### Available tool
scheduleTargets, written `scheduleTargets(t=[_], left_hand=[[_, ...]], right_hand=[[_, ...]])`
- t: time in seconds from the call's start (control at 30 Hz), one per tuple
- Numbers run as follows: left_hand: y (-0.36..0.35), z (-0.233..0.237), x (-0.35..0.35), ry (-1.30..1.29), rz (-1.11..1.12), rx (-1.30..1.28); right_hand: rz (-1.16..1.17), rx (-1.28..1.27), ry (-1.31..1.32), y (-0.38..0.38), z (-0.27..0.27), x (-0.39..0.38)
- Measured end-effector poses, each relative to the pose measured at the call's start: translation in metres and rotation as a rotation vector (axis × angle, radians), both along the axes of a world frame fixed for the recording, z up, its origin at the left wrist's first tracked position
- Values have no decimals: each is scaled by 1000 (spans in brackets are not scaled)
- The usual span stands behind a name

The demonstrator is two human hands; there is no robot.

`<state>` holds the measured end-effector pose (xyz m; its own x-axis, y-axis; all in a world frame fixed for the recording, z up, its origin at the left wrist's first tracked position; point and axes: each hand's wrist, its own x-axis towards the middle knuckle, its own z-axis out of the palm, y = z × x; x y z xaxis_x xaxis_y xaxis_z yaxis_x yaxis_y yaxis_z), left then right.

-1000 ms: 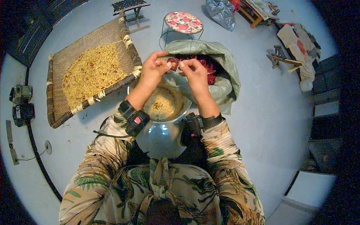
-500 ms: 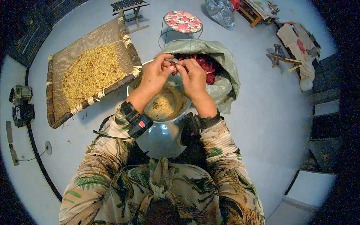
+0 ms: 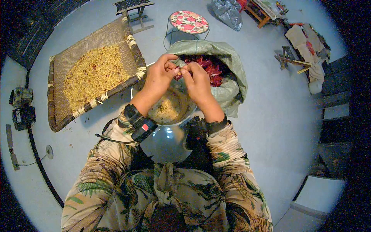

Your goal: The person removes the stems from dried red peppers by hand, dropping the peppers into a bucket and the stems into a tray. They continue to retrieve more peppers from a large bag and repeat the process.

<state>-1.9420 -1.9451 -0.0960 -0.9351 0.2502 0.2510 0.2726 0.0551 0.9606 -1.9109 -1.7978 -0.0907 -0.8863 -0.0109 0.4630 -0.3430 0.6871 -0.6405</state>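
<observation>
Close together over the basin, my left hand [image 3: 159,77] and my right hand [image 3: 198,83] pinch a small dark-red piece of dried chili pepper [image 3: 178,75] between thumbs and fingertips. Fingers cover much of it. Below them a shiny basin [image 3: 162,145] holds a heap of pale yellow seeds [image 3: 167,110] with darker bits. Just beyond my right hand, a pale green woven sack [image 3: 234,63] lies open, with dried red chili peppers [image 3: 210,69] inside.
On the left, a woven tray [image 3: 110,36] with a dark wooden frame bears yellow seeds [image 3: 96,77] with red flecks. A flowered round stool [image 3: 189,22], a dark stool [image 3: 133,5] and a grey plastic bag [image 3: 228,15] stand farther back. Cloths [image 3: 307,46] lie at right.
My fingers have shifted slightly on the pepper piece, which now shows a little more below my thumbs. Both arms stay nearly in place.
</observation>
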Motion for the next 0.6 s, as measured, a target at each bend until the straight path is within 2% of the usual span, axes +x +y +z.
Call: scheduleTargets(t=[0.13,0.27,0.47,0.6], left_hand=[[-2,-6,-7,-194,-130,321],[-3,-3,-9,-262,-99,382],[-2,-6,-8,-330,-82,547],[1,-6,-4,-376,-53,640]], right_hand=[[82,-324,-141,3,-12,-6],[200,-789,-334,-1,-13,-7],[199,-1101,-421,-5,-6,-5],[212,-1212,-420,-7,-4,-3]])
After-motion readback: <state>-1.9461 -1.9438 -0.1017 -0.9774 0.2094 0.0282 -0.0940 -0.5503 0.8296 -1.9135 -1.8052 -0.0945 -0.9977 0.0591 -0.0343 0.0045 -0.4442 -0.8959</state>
